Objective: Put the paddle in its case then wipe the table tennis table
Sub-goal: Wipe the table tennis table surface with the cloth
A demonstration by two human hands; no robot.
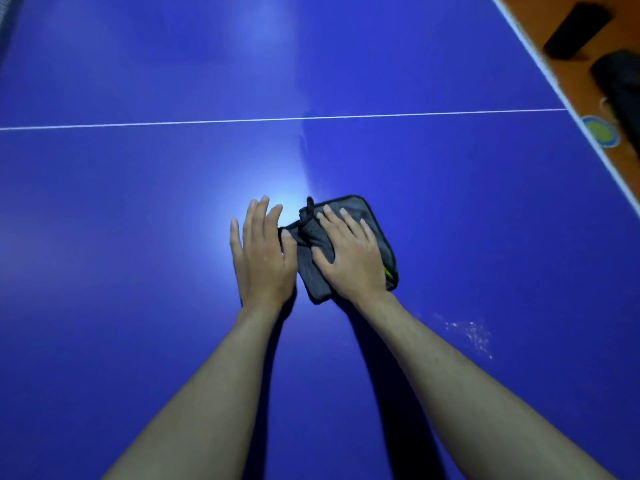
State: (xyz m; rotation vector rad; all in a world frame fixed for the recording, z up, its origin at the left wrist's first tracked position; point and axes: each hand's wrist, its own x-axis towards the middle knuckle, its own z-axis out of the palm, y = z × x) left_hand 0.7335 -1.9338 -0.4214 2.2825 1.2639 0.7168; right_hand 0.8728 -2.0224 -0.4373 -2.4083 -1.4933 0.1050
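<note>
You look down on a blue table tennis table (138, 237) with a thin white line (277, 119) running across it. A dark grey cloth (384, 247), folded and rumpled, lies flat on the surface on your side of that line. A patch of pale specks (471, 336) sits on the blue, near the cloth and closer to you. A white edge stripe (554, 88) borders the table beyond the line's right end.

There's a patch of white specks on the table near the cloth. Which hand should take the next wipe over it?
Right. The right hand already lies flat on the dark cloth, and the white specks sit on its side. The left hand only touches the cloth's far edge.
</note>
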